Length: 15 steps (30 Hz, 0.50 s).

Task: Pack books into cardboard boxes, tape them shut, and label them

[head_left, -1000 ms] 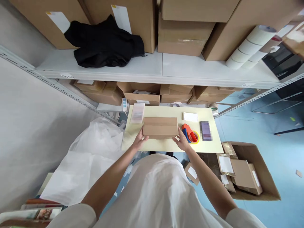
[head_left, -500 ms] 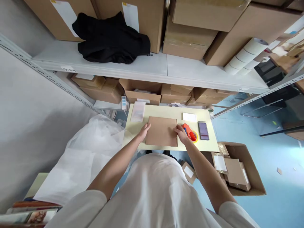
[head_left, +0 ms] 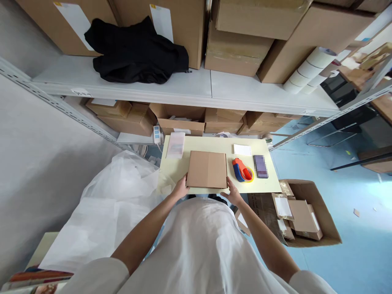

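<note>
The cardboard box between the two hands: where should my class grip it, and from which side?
Probably by its left and right walls near the front corners, one palm from each side. The cardboard box is broad and straight-sided, its flat face up. The left hand and right hand are at those corners; the tape dispenser leaves a gap on the right.

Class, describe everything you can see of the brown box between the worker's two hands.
The brown box is shallow, plain and seemingly cardboard. Its broad, nearly square top faces up, with a faint line running from front to back; no label or tape shows there. It looks closed. It sits level at the near edge of the pale table. The left hand touches its near left corner, the right hand its near right.
</note>
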Each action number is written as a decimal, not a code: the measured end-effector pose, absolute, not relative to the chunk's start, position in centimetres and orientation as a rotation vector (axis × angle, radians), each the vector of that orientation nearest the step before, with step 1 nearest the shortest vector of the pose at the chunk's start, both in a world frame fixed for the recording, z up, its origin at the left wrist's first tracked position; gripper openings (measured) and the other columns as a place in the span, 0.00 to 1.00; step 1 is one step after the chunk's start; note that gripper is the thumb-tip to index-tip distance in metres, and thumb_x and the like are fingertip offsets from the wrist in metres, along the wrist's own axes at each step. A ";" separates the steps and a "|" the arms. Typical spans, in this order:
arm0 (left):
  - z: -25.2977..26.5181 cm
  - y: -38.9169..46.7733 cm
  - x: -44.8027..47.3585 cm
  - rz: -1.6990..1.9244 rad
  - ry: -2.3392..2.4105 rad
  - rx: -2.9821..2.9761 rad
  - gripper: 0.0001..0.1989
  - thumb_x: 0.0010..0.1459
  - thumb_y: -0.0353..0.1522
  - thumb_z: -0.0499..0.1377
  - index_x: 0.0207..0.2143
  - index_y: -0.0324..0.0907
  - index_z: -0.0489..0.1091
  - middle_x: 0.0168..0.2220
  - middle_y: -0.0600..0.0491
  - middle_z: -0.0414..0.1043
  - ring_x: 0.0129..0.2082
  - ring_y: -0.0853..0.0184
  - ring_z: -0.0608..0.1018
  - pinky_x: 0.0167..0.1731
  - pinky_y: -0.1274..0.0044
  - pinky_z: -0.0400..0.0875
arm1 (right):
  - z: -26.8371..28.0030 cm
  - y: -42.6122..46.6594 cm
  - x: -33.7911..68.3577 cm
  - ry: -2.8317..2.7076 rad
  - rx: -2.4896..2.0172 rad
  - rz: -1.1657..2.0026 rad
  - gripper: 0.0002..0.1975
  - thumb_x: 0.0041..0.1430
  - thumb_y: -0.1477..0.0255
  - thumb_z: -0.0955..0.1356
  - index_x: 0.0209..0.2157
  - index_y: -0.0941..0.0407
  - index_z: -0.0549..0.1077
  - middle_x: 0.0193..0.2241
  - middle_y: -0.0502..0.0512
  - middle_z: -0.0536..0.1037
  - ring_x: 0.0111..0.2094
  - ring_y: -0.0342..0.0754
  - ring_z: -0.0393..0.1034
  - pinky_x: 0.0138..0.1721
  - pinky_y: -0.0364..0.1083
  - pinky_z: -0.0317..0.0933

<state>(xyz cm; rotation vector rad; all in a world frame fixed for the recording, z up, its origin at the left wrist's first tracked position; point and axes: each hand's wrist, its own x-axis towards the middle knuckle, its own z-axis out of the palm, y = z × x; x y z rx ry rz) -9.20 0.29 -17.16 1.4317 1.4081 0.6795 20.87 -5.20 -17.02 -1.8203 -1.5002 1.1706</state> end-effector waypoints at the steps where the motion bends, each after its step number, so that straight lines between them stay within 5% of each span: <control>1: -16.7 0.4 -8.8 0.714 1.408 1.433 0.34 0.43 0.33 0.63 0.55 0.43 0.62 0.51 0.43 0.71 0.50 0.51 0.73 0.49 0.62 0.66 | -16.6 -4.7 20.5 -1.528 -1.815 1.101 0.41 0.45 0.66 0.69 0.61 0.57 0.54 0.57 0.67 0.64 0.54 0.57 0.63 0.50 0.56 0.62; 7: -9.9 3.8 -8.1 0.704 1.617 1.611 0.10 0.52 0.35 0.53 0.32 0.42 0.72 0.29 0.47 0.75 0.34 0.55 0.77 0.38 0.68 0.67 | -9.5 0.6 20.8 -1.555 -1.924 0.722 0.17 0.54 0.67 0.60 0.45 0.55 0.70 0.35 0.57 0.75 0.33 0.50 0.69 0.37 0.49 0.66; 11: -7.0 7.5 -7.4 0.610 1.698 1.593 0.14 0.52 0.38 0.53 0.17 0.44 0.64 0.24 0.45 0.73 0.38 0.50 0.76 0.42 0.66 0.64 | -6.5 3.8 22.1 -1.601 -2.108 0.752 0.11 0.56 0.65 0.60 0.32 0.54 0.72 0.26 0.55 0.74 0.30 0.52 0.70 0.33 0.48 0.62; 15: -8.0 9.6 -7.0 0.601 1.663 1.520 0.16 0.49 0.36 0.57 0.12 0.45 0.60 0.19 0.47 0.69 0.37 0.51 0.76 0.42 0.67 0.65 | -7.1 6.0 22.9 -1.616 -2.107 0.823 0.09 0.54 0.67 0.64 0.25 0.53 0.72 0.20 0.56 0.73 0.27 0.51 0.71 0.29 0.47 0.61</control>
